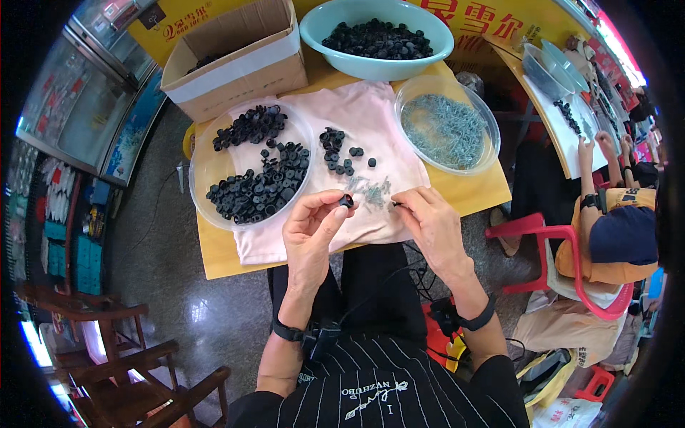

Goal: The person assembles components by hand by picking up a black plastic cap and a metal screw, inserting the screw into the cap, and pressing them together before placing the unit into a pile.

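Observation:
My left hand (308,232) is closed, pinching a small black plastic cap (346,201) between thumb and fingers. A tiny dark piece (397,204), too small to name, sits between the thumb and fingertips of my right hand (439,227). Both hands hover over the near edge of a pale pink cloth (357,107). Between them lies a small heap of thin grey metal pieces (374,192), perhaps screws. Just beyond are loose black caps (333,143). At left, a clear round tray (201,189) holds two piles of black parts; at right, another clear tray (494,146) holds many grey metal pieces.
At the table's far side stand a cardboard box (242,78) and a light blue basin (378,68) heaped with black parts. Wooden chairs (164,371) are at the lower left. Right of me, another person sits on a pink chair (524,227) at a second table (564,146).

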Demonstrator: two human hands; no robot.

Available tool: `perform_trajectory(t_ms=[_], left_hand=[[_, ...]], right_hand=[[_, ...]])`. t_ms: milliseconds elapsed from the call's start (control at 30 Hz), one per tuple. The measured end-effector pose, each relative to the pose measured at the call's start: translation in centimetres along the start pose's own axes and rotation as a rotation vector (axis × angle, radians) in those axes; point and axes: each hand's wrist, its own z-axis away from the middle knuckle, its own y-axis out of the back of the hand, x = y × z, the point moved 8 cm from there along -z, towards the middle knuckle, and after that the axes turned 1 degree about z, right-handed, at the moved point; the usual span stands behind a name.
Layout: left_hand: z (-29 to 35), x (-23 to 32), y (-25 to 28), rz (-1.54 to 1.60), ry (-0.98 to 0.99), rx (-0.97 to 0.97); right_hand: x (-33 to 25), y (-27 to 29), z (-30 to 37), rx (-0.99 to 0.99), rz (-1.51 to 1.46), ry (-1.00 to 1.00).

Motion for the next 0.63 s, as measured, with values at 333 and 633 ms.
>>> perform_trajectory(t_ms=[333,633], left_hand=[[1.1,-1.1,0.8,0.055,0.089,0.006],[1.5,-2.7,1.0,-0.038,0.2,-0.006]], right_hand=[[0.8,-0.2,0.3,0.005,-0.063,-0.025],[3.3,-0.9,0.7,-0.156,-0.542,-0.339]])
